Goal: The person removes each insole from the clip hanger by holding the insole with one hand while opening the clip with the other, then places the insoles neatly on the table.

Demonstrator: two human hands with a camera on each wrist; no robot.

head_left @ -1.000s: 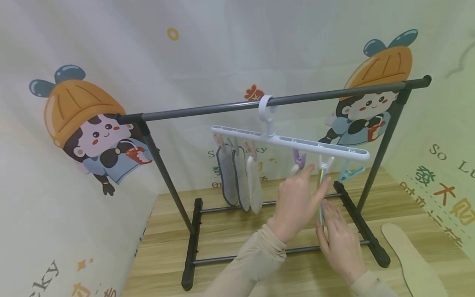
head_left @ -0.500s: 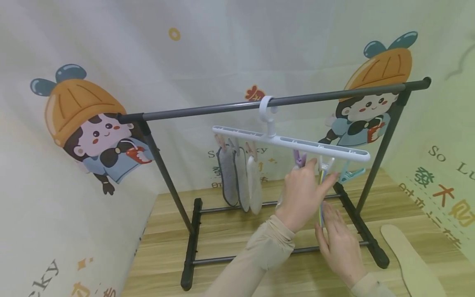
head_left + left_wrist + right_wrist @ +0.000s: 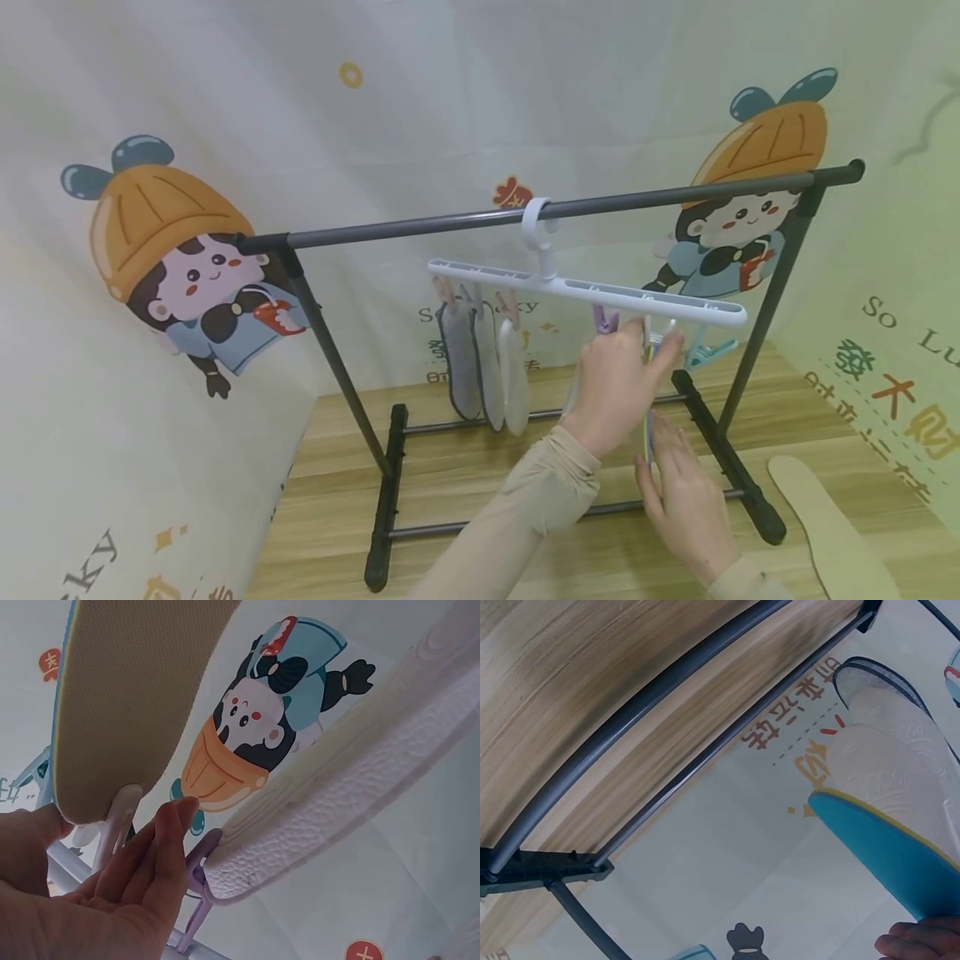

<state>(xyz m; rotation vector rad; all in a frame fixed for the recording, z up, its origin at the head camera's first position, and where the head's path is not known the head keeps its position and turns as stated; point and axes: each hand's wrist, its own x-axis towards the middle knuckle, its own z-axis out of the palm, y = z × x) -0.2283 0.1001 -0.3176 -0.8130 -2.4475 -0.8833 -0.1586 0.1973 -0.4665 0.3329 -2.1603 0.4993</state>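
A colorful-edged insole hangs end-up at a white clothespin on the white hanger. Its blue face shows in the right wrist view, its tan mesh face in the left wrist view. My left hand pinches that clothespin, thumb on one side and fingers on the other; the contact is partly hidden. Lower down, my right hand holds the insole between thumb and fingers. Beside my left fingers, a purple clothespin bears a pale textured insole.
The hanger hooks over a dark metal rack. Several insoles, such as the grey one, hang from its left half. A teal clothespin dangles at its right end. Another pale insole lies on the wooden tabletop at right.
My left hand has shifted right and slightly up, bringing the thumb over the white clothespin's side. My right hand stays on the insole, almost unmoved.
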